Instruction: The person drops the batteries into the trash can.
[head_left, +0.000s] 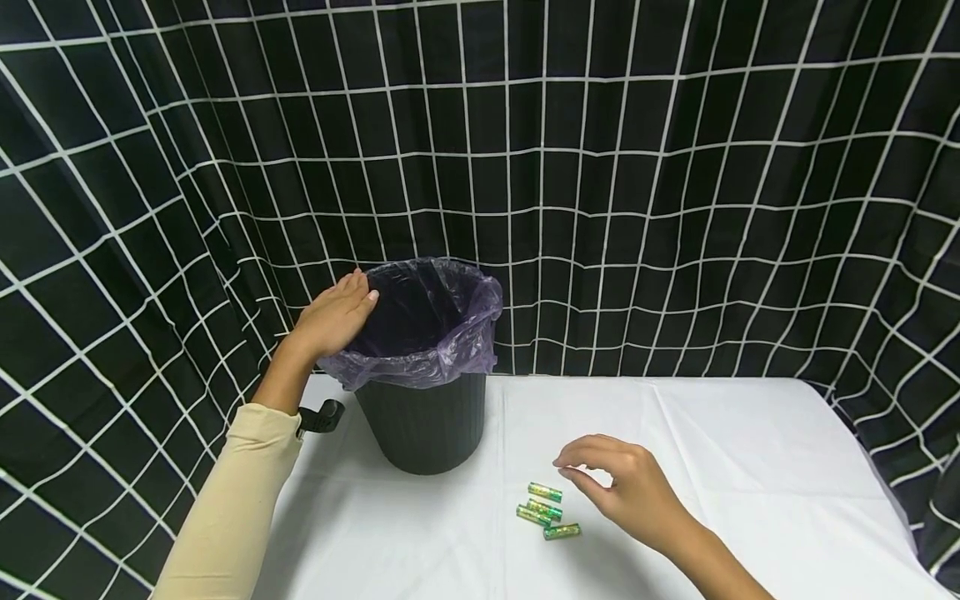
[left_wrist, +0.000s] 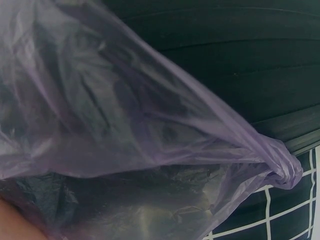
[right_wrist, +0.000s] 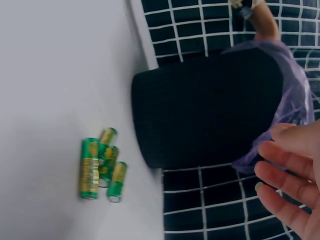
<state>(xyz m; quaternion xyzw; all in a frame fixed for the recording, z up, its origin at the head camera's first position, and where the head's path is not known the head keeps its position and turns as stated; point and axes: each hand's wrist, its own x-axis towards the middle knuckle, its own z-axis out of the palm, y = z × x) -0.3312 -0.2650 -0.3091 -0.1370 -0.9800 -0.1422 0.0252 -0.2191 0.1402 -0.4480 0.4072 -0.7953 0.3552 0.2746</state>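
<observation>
A dark trash bin (head_left: 423, 425) stands on the table, lined with a translucent purple bag (head_left: 457, 354) folded over its rim. My left hand (head_left: 336, 317) rests on the bin's left rim, over the bag, with its fingers extended. Several green and gold batteries (head_left: 562, 531) lie in a loose cluster to the right of the bin; they also show in the right wrist view (right_wrist: 90, 170). Just to their right hovers my right hand (head_left: 622, 483), fingers gently bent and thumb apart from them, holding nothing. The left wrist view shows mostly purple bag (left_wrist: 125, 125) and the bin's dark side.
A white cloth (head_left: 712, 467) covers the table. Black curtains (head_left: 585, 183) with a white grid hang behind and at both sides. A black band with a small device (head_left: 322, 417) sits at my left wrist.
</observation>
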